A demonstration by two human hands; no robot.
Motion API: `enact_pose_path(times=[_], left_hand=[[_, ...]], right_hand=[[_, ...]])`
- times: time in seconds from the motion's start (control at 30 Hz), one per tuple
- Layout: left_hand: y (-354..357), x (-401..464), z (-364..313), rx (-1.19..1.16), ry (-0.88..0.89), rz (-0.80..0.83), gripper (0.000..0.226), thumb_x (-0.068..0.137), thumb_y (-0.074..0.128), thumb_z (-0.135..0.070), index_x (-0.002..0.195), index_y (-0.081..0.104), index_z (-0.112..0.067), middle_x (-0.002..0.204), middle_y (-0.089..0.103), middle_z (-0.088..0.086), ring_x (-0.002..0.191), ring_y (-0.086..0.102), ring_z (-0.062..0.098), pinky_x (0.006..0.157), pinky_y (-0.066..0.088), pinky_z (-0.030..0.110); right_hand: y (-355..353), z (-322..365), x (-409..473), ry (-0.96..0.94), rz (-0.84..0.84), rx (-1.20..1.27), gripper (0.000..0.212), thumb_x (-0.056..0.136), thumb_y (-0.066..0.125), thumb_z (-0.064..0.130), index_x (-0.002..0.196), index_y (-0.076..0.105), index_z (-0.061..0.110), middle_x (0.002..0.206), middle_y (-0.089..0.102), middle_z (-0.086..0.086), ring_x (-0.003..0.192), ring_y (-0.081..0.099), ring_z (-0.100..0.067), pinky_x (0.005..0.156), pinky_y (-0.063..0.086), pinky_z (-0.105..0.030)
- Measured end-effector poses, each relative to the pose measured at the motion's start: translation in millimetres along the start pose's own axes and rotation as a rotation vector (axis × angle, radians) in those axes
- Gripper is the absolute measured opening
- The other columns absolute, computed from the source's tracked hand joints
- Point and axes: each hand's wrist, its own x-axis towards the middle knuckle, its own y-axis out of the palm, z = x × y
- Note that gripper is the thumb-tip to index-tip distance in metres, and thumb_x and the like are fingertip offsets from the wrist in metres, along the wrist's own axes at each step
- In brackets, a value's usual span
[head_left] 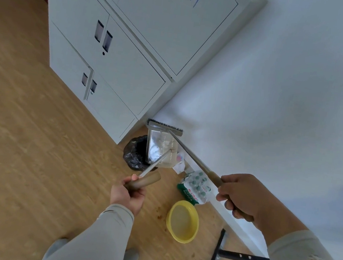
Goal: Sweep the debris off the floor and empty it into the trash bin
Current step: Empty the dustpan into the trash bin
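My left hand grips the dustpan handle and my right hand grips the broom stick, and with the pan only partly over the trash bin at its three o'clock side, dirt could spill onto the floor.

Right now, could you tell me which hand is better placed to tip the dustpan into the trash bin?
Left. The left hand already grips the dustpan handle, beside the trash bin; the right hand holds the broom.
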Motion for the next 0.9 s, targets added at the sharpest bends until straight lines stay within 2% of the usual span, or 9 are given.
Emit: enact_pose_path(times=[0.07,0.2,0.37,0.53,0.63,0.77,0.9], left_hand=[[-2.2,1.4,-0.9,-0.008,-0.001,-0.003,0.01,0.097,0.049,-0.002,0.103,0.055,-0.008,0.061,0.063,0.004,0.062,0.062,0.014,0.057,0.057,0.025],[-3.6,1.9,-0.7,-0.018,-0.002,0.002,0.011,0.097,0.047,-0.002,0.103,0.052,-0.009,0.062,0.06,0.003,0.066,0.06,0.015,0.068,0.054,0.025],[-0.7,3.8,4.5,-0.037,-0.012,-0.014,0.01,0.097,0.048,-0.002,0.1,0.055,-0.009,0.063,0.062,0.003,0.063,0.062,0.013,0.057,0.059,0.026],[-3.1,0.6,6.8,-0.028,-0.009,-0.03,0.009,0.099,0.048,-0.003,0.098,0.056,-0.007,0.059,0.062,0.003,0.062,0.062,0.013,0.067,0.057,0.026],[-1.9,-2.9,9.8,-0.026,-0.007,-0.039,0.009,0.1,0.048,-0.003,0.096,0.056,-0.007,0.057,0.062,0.003,0.059,0.062,0.013,0.054,0.058,0.025],[-6.1,-5.7,7.9,-0.011,-0.008,-0.025,0.009,0.1,0.047,-0.003,0.098,0.055,-0.008,0.059,0.06,0.003,0.047,0.063,0.014,0.052,0.057,0.023],[-6.8,-6.4,6.8,0.002,-0.004,-0.028,0.008,0.1,0.048,-0.004,0.099,0.055,-0.008,0.062,0.06,0.003,0.044,0.062,0.015,0.065,0.055,0.026]], right_hand=[[-0.2,1.1,0.0,-0.005,0.008,-0.018,0.02,0.091,0.058,0.001,0.103,0.065,0.016,0.097,0.074,-0.026,0.057,0.053,-0.02,0.049,0.043,-0.028],[-0.9,2.7,1.8,-0.022,0.002,-0.055,0.02,0.091,0.058,0.002,0.1,0.065,0.017,0.094,0.075,-0.025,0.058,0.054,-0.022,0.048,0.043,-0.027],[-2.1,6.6,0.2,-0.017,0.005,-0.092,0.02,0.092,0.057,0.003,0.099,0.064,0.02,0.097,0.074,-0.027,0.062,0.051,-0.024,0.045,0.041,-0.025],[-3.2,5.6,-1.0,-0.023,-0.004,-0.083,0.028,0.092,0.056,0.002,0.114,0.065,0.017,0.089,0.074,-0.023,0.062,0.05,-0.024,0.043,0.039,-0.024],[-2.7,3.5,1.4,-0.021,-0.005,-0.087,0.036,0.091,0.057,0.002,0.124,0.065,0.013,0.095,0.074,-0.026,0.062,0.052,-0.024,0.045,0.041,-0.025],[0.7,0.8,1.8,-0.026,0.002,-0.077,0.029,0.09,0.057,0.002,0.111,0.065,0.02,0.095,0.074,-0.025,0.062,0.052,-0.025,0.049,0.042,-0.028],[0.9,-1.9,2.6,-0.023,0.006,-0.086,0.022,0.088,0.058,0.002,0.095,0.065,0.021,0.098,0.073,-0.03,0.063,0.052,-0.027,0.052,0.042,-0.03]])
